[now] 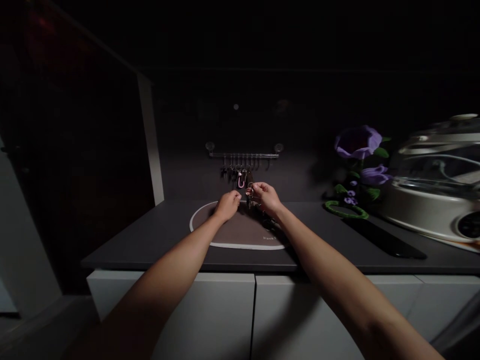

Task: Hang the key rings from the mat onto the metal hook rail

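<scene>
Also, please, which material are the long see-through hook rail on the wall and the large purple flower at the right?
The long see-through hook rail looks like glossy plastic, though glass is possible: the dark wall shows through, with thin highlights. The large purple flower seems matte fabric or felt: its petals look soft, without shine.

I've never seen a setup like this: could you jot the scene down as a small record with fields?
Left hand: above the brown mat; grip unclear
Right hand: pinching a key ring
Clear hook rail: on the wall, keys and a pink hook-shaped piece hanging below
Countertop, right side: purple artificial flowers, cream appliance
Lighting: dim
</scene>
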Tool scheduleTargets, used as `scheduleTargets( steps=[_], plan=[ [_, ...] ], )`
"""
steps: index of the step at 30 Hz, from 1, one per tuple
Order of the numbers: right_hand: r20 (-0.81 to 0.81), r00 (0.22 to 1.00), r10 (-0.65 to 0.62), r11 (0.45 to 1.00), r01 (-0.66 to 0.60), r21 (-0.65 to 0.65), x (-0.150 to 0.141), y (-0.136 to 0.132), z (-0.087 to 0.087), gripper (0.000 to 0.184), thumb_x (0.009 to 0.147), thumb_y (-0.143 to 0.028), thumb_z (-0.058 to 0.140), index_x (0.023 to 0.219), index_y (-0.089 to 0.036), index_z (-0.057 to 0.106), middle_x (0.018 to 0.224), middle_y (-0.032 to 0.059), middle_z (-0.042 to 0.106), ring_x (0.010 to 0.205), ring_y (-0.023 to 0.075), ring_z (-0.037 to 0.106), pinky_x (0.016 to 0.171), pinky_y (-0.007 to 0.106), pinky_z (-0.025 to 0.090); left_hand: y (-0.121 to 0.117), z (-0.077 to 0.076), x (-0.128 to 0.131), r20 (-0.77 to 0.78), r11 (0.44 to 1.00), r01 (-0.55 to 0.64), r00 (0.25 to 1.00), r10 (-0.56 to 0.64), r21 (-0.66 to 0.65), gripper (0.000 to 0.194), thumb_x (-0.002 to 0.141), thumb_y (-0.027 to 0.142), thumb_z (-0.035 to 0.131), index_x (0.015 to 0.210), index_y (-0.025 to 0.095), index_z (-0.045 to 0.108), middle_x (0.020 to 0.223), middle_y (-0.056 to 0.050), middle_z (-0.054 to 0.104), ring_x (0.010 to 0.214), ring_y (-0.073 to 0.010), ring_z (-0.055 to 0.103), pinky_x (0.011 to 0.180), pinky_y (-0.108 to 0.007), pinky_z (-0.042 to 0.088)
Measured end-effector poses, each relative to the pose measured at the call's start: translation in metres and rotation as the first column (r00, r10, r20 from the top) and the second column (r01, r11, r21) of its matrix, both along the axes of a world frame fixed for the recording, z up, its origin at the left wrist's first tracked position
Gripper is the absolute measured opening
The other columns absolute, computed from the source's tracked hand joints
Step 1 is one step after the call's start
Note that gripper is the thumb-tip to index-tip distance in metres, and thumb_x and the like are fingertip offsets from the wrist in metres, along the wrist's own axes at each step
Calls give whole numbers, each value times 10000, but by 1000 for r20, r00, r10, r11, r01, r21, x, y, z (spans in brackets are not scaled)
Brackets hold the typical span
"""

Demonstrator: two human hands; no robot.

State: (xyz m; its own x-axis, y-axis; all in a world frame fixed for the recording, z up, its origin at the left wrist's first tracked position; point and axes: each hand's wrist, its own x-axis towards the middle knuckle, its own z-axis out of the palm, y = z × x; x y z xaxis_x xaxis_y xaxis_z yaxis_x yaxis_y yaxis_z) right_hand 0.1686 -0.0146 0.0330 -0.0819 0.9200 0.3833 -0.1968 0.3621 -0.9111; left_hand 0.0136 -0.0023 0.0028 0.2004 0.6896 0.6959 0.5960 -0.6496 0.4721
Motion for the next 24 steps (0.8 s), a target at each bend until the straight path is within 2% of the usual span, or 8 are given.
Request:
scheduleTargets(
  steps=[4, 9, 13, 19, 24],
  plan=[
    [-77, 995, -64, 998, 64, -7, 1, 4, 5, 151, 730, -297, 612, 771, -175, 532, 708, 11, 633, 669, 117, 618, 629, 233, 474, 0, -1, -1, -60, 997, -70, 996, 73, 40, 176, 837, 247, 418, 794, 174, 572, 683, -32, 620, 664, -140, 565, 666, -254, 406],
    [-126, 980, -154, 988, 153, -16, 1, 9, 23, 70, 774, -222, 556, 770, -153, 558, 685, 15, 628, 612, 90, 602, 557, 191, 451, -2, -1, 0, -107, 994, -106, 988, 107, 14, 214, 849, 258, 407, 805, 161, 593, 696, -39, 621, 681, -138, 557, 654, -244, 377],
    [-113, 978, -176, 983, 180, 28, 2, 17, 39, 86, 767, -211, 564, 730, -134, 561, 617, 9, 610, 540, 64, 558, 475, 150, 390, -1, -3, 1, -122, 993, -119, 985, 122, 25, 229, 853, 257, 405, 805, 154, 604, 695, -39, 618, 684, -133, 548, 652, -240, 360],
    [-69, 974, -217, 970, 223, 100, 1, 35, 58, 148, 744, -232, 592, 645, -133, 544, 516, -10, 570, 413, 36, 432, 386, 146, 280, 1, -5, 2, -120, 991, -129, 984, 132, 33, 242, 853, 263, 400, 819, 147, 609, 724, -53, 625, 679, -138, 538, 640, -245, 349],
    [-91, 951, -295, 951, 302, 71, 0, 52, 66, 97, 750, -168, 560, 662, -135, 536, 499, -12, 561, 402, 45, 436, 381, 151, 288, 1, -6, 3, -113, 992, -120, 986, 123, 31, 248, 852, 271, 400, 821, 147, 612, 708, -52, 621, 664, -138, 537, 633, -247, 346]
  ],
)
